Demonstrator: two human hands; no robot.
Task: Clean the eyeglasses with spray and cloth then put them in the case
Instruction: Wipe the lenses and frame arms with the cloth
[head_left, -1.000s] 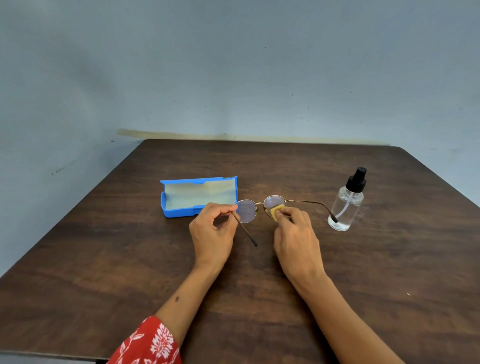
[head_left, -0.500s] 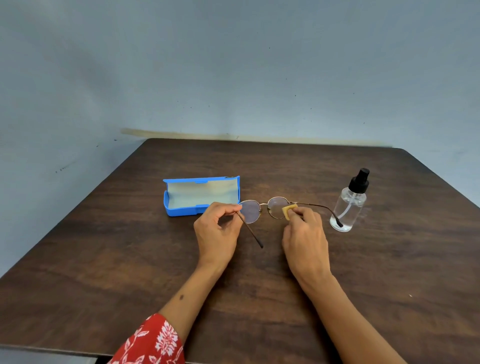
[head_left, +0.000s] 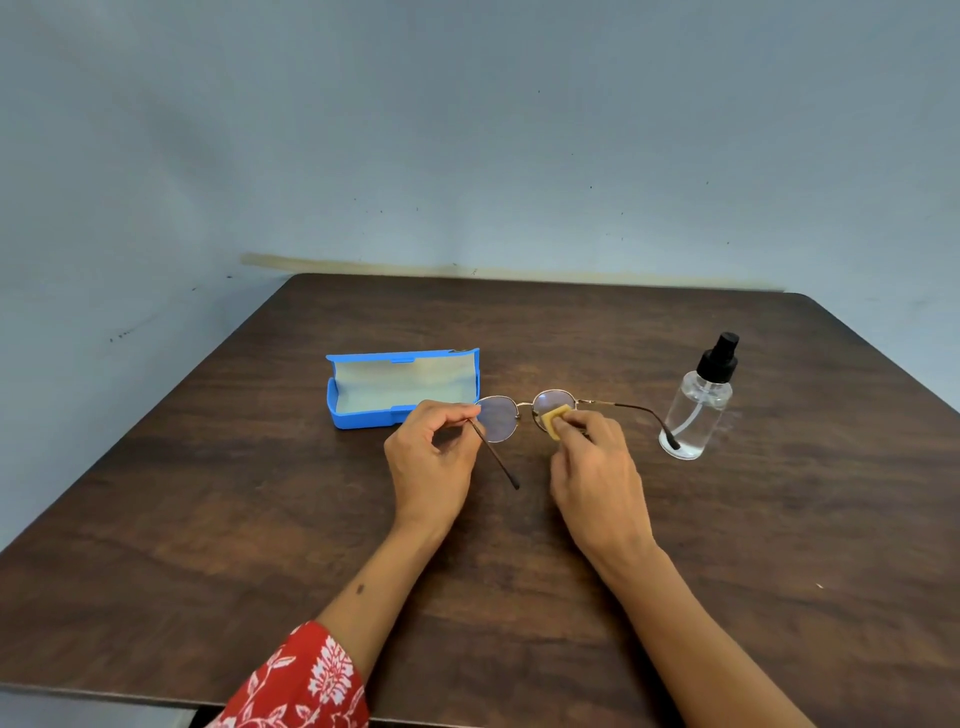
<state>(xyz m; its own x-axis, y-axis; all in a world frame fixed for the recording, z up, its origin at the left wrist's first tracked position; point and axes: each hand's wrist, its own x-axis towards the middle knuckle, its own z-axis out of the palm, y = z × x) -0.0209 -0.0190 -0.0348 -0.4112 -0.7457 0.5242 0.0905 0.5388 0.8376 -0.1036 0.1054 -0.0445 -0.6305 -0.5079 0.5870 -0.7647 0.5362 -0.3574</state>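
The eyeglasses (head_left: 524, 415) sit between our two hands, held up just over the dark wooden table (head_left: 779, 545), with both arms of the frame unfolded. Our left hand (head_left: 434, 457) has its thumb and forefinger closed narrowly on the left hinge of the frame; the left arm of the frame runs down from those fingertips toward us, and the left lens shows just to the right of them. Our right hand (head_left: 597, 467) pinches a small yellow cloth (head_left: 555, 419) between thumb and fingers and presses it against the right lens, so the lower part of that lens is hidden behind the cloth and fingertips. The right arm of the frame stretches away from our right fingers, its dark tip lying in front of the spray bottle (head_left: 698, 405). That bottle stands upright, clear with a black pump top, well to the right of our right fingers. The blue case (head_left: 353, 410) lies open with its pale lining showing, just beyond and to the left of our left fingers. A red flowered sleeve (head_left: 306, 680) covers our left forearm near the bottom edge.
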